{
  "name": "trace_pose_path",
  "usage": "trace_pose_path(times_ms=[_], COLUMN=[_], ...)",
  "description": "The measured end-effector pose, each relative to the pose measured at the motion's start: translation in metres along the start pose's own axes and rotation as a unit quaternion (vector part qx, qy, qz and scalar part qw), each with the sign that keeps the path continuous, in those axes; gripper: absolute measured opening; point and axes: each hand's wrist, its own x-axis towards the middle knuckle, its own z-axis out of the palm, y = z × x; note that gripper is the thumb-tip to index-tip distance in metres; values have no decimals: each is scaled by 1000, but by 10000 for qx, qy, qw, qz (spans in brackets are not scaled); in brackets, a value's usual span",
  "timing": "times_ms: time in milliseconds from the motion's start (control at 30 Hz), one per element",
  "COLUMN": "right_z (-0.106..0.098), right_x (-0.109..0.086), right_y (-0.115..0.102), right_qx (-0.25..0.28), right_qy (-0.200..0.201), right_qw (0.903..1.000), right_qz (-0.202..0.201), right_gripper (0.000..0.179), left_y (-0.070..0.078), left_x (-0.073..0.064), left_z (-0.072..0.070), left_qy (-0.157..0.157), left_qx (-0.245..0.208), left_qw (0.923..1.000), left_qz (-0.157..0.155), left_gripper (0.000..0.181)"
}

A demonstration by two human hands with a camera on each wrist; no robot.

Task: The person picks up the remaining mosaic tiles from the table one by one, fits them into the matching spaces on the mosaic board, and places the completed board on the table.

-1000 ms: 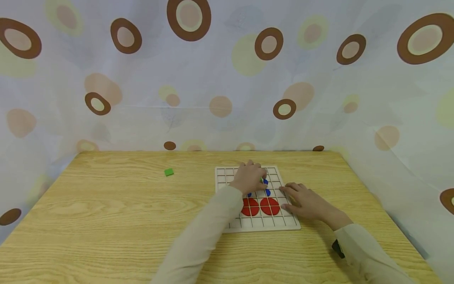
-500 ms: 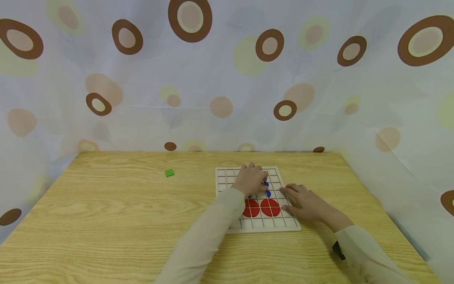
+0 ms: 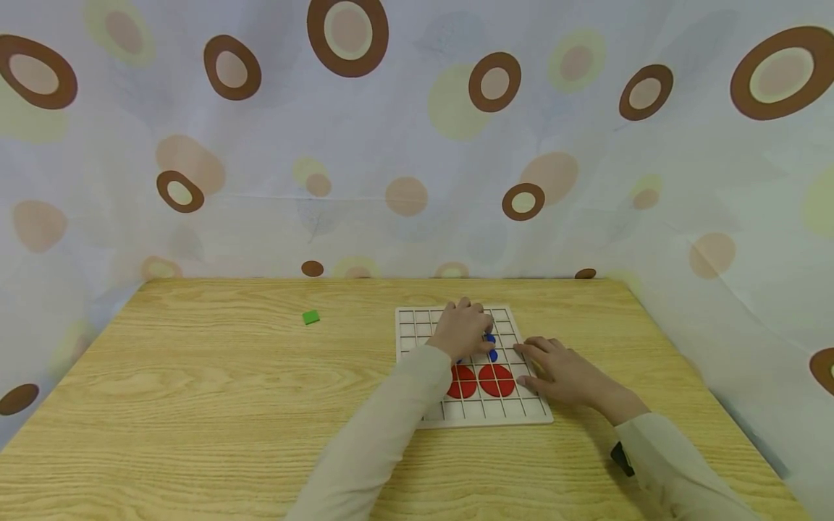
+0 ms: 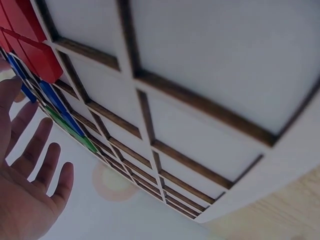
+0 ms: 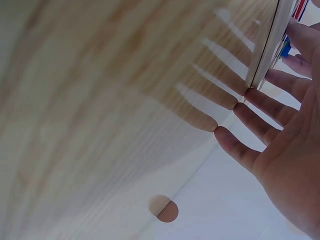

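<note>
A white grid board point(image 3: 410, 316) lies on the table, its squares divided by raised ridges. Two red discs point(image 3: 497, 380), split by the grid lines, sit in its near half. My left hand point(image 3: 461, 333) reaches over the board, thumb and index finger pinching a small blue piece point(image 4: 27, 92); its other fingers are spread. Another rounded blue piece point(image 3: 492, 355) sits just nearer. Green pieces point(image 4: 70, 125) in the grid show only in the left wrist view; the hand covers them from above. My right hand point(image 3: 557, 369) rests at the board's right edge, fingers extended and touching it.
A loose green square tile point(image 3: 310, 317) lies on the wooden table point(image 3: 195, 405), left of the board. A patterned curtain point(image 3: 404, 145) stands behind the table and at both sides. A dark device point(image 3: 622, 459) shows under the right sleeve.
My left hand has shifted slightly to the right over the board, covering the bit of green that showed by its fingers. The right hand, board and loose tile stay in place.
</note>
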Motion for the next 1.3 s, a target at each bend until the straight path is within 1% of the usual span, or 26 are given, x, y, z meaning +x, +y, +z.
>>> trace_pose_path(times_ms=[567,700,833,1067,1167,1300], right_z=[-1,-1,-1,-3,-4,-4], right_x=[0,0,0,0,0,0], right_y=[-1,-1,-1,-3,-4,-4], right_qx=[46,43,24,17,41,45], right_qy=[-47,-49,-53,-83,-122,-171], right_qw=[10000,10000,10000,9999,9998,9997], right_qz=[36,53,79,112,146,173], right_gripper=[53,53,53,53,53,54], left_y=[-2,-3,-4,-6,-7,-8], left_x=[0,-1,-1,-2,-2,-2], left_z=[1,1,1,1,1,1], left_qy=[16,45,8,-61,-85,-108], left_qx=[-51,-158,-253,-135,-164,-93], left_qw=[10000,9998,9992,9987,9984,9979], left_qz=[29,144,315,489,529,634], left_gripper=[29,27,27,24,26,27])
